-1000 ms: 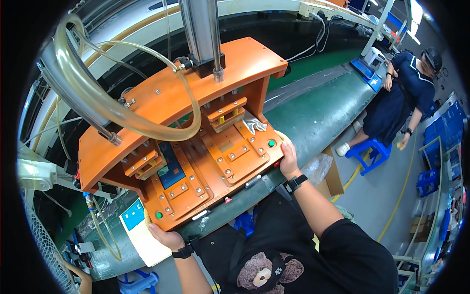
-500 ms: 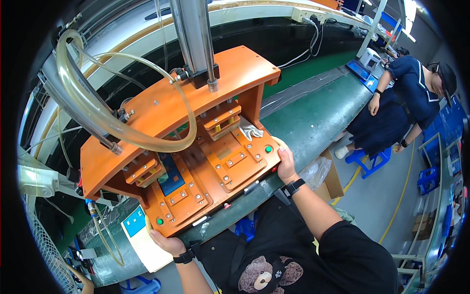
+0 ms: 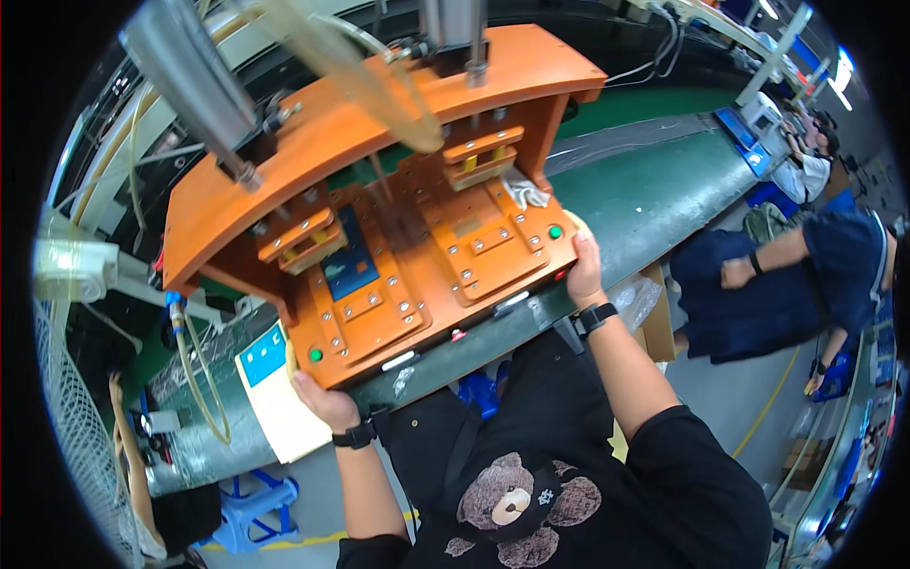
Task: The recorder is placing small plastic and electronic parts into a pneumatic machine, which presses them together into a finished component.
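An orange pneumatic press (image 3: 313,142) stands in front of me. My left hand (image 3: 327,400) grips the left front corner of its base, close to a green button (image 3: 316,355). My right hand (image 3: 585,270) is closed round the right front corner, beside another green button (image 3: 555,231). The far fingers of both hands are partly hidden by the base. A blue flat board (image 3: 356,275) lies in the left fixture, under the raised pressing block (image 3: 301,242). In the right fixture (image 3: 493,261) I see no blue board. A crumpled white cloth (image 3: 526,192) sits behind it.
A blue piece (image 3: 263,357) lies on cream sheets (image 3: 284,417) at the left of the green bench (image 3: 654,180). White pens (image 3: 399,361) rest along the press's front. A hose (image 3: 408,119) loops overhead, blurred. Co-workers are at right (image 3: 806,275) and lower left (image 3: 133,465).
My view has shifted, so the press sits higher in the picture. Both hands stay on its corners. The co-worker at right has changed position, and more of the person at lower left shows.
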`<state>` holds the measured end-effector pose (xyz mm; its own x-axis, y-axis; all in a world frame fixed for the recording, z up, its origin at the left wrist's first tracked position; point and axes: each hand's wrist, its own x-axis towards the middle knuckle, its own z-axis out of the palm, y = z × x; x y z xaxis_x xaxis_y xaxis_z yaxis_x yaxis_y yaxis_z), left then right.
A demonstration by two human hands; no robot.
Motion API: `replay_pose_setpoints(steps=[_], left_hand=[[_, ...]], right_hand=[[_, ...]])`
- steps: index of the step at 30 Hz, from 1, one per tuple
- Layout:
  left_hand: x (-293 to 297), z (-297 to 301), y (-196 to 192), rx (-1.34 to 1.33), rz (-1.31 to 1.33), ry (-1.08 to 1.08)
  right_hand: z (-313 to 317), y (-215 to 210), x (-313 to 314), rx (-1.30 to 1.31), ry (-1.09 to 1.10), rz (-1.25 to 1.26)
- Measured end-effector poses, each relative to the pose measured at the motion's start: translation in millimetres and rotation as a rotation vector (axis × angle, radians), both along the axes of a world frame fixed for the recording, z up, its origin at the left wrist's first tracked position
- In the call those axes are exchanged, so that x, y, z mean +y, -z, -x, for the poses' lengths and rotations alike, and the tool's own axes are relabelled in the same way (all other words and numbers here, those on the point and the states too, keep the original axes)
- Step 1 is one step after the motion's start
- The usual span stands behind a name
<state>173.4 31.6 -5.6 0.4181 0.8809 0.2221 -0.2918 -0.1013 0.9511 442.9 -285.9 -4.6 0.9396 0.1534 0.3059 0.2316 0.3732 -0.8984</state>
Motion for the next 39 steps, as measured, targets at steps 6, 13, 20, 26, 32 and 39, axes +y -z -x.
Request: replay_pose_setpoints(steps=[6,13,20,26,32,39], left_hand=[[2.8,5.4,1.2,0.038,-0.028,-0.032],[-1.3,3.6,-3.9,-0.02,-0.001,-0.026],[-0.2,1.6,-4.3,-0.076,0.013,-0.011],[1.8,6.6,7.8,-0.048,0.046,-0.037],[1.1,0.5,-0.7,-0.136,0.031,0.062],[1.4,-2.5,-3.9,-0.157,0.026,0.053]], right_hand=[[-0.1,0.8,3.5,-0.01,-0.011,0.075],[-0.4,4.6,1.0,0.006,-0.049,0.042],[0.3,-7.7,-5.1,0.043,-0.112,0.125],[-20.5,-44.9,-37.0,0.145,-0.301,0.417],[-121.4,-63.1,-46.2,0.139,-0.11,0.636],[-234.6,-27.3,18.6,-0.467,0.161,1.214]])
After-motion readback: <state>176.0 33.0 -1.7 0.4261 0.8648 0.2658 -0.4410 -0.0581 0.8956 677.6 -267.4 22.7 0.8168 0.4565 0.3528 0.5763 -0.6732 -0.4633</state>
